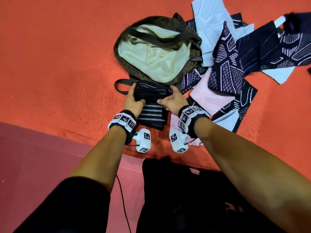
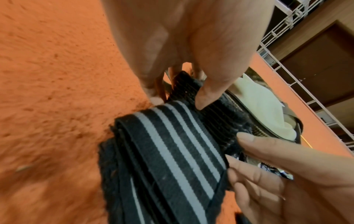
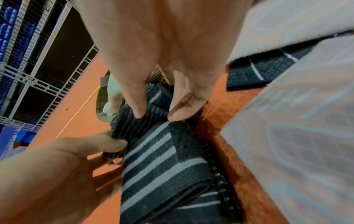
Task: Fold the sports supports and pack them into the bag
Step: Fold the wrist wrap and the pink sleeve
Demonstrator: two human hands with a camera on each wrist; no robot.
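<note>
Orange textured floor [image 1: 58, 61], white railings [image 2: 287, 63] behind

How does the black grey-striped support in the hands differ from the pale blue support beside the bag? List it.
The folded black grey-striped elastic support is dark and bundled thick; the pale blue knitted support is light and lies spread flat. The striped one is gripped by the left hand and right hand; the blue one lies untouched. Both are outside the open bag.

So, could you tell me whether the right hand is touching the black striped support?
Touching: the right wrist view shows the right hand with its fingers pinching the striped support.
</note>
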